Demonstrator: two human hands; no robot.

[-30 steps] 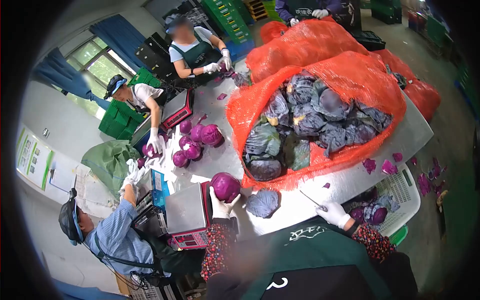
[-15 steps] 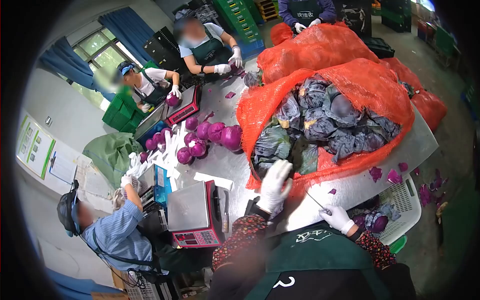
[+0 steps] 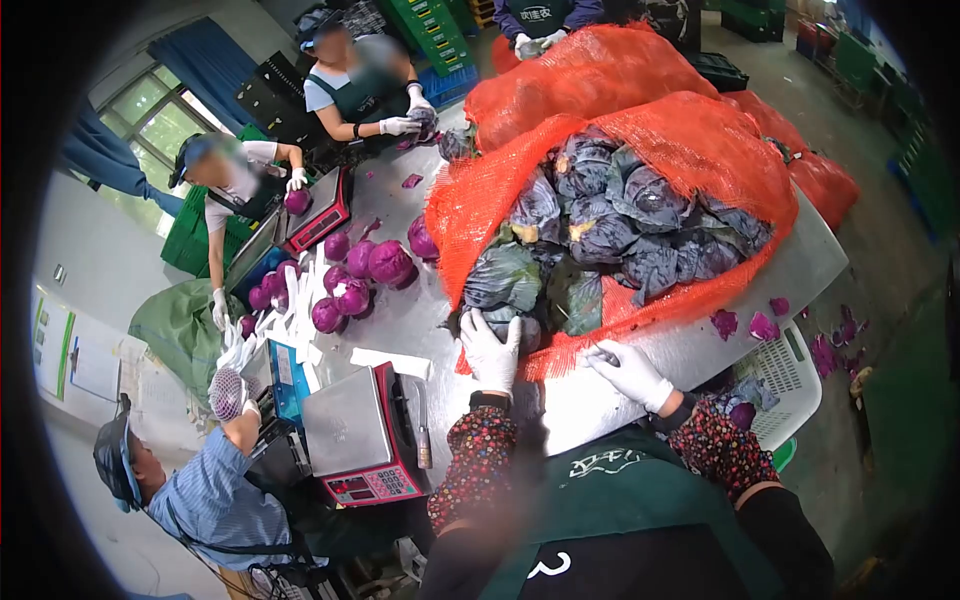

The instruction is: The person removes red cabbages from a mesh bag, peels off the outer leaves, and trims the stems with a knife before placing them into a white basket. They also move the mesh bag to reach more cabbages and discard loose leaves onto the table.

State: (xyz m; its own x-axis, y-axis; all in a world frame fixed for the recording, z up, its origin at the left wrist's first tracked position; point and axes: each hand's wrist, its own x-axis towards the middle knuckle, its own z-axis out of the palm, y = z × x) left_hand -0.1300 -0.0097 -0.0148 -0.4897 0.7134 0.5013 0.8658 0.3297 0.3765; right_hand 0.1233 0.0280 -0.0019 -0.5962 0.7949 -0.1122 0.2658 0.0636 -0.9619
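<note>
Nearest, the right hand (image 3: 632, 376) is over the bench (image 3: 580, 412), fingers partly curled (whether it grips anything, I cannot tell). The left hand (image 3: 490, 352), fingers spread, touches the dark cabbage (image 3: 516, 327) just beyond it, at the near lip of the red mesh sack (image 3: 690, 150). Farther left lie peeled purple cabbages (image 3: 390, 262); beyond them, a person (image 3: 365, 92) handles another cabbage (image 3: 424, 122).
</note>
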